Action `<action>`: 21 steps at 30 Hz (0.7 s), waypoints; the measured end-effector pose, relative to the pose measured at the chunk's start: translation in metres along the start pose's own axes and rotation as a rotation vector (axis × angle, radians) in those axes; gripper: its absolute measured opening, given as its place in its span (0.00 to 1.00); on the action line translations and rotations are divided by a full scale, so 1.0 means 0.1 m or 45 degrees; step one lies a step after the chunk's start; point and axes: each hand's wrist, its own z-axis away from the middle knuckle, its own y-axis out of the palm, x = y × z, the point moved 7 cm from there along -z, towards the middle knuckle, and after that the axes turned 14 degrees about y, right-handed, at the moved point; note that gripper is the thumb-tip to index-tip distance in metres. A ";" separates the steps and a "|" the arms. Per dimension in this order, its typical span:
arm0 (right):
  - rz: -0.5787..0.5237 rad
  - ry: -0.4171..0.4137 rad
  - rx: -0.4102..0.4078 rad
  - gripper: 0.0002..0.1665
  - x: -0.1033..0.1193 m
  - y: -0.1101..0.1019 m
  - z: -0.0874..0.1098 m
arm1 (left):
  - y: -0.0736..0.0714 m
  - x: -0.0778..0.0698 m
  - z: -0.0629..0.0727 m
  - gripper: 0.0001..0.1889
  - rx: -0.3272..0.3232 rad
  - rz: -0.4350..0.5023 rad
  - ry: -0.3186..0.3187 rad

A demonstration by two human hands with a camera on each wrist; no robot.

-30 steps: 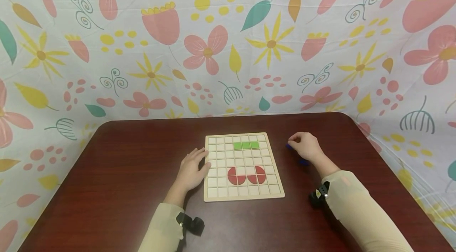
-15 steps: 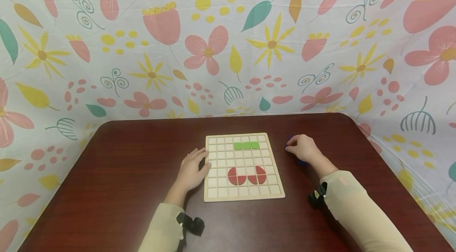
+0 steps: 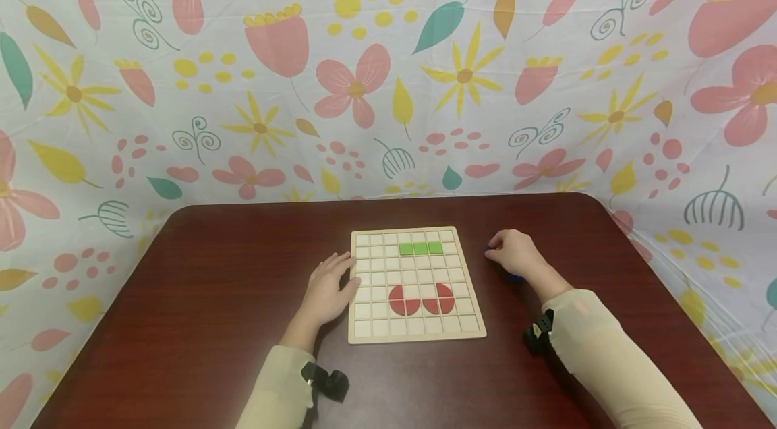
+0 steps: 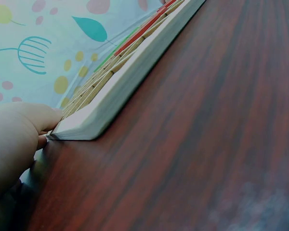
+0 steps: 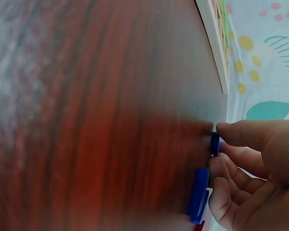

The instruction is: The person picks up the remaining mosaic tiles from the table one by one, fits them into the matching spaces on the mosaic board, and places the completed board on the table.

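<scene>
My left hand rests at the left edge of a pale wooden grid board, fingers relaxed, with the thumb touching the rim. In the left wrist view, that hand meets the board's corner. Three green square tiles lie in a row near the board's far side. Red quarter-round tiles form two partial discs in the nearer rows. To the right of the board, my right hand pinches a small blue tile low over the table. Another blue tile lies under its curled fingers.
The dark wooden table reaches back to a floral cloth hung behind it. A sliver of something red shows beyond the lower blue tile. Black wrist cameras sit at both sleeves.
My right hand has shifted slightly down and left among the blue tiles, its fingertips settling round one. The left hand and the tiles on the board stay put.
</scene>
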 end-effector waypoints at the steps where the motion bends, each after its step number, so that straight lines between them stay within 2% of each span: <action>1: 0.003 0.002 -0.003 0.16 0.00 0.00 0.00 | 0.00 0.00 0.00 0.24 0.001 -0.002 0.000; 10: -0.008 -0.012 0.005 0.11 0.04 0.00 0.00 | 0.00 -0.01 0.00 0.24 0.016 -0.003 0.009; 21: -0.060 -0.040 0.008 0.09 0.05 0.00 0.04 | 0.00 0.00 0.00 0.24 0.020 -0.002 -0.003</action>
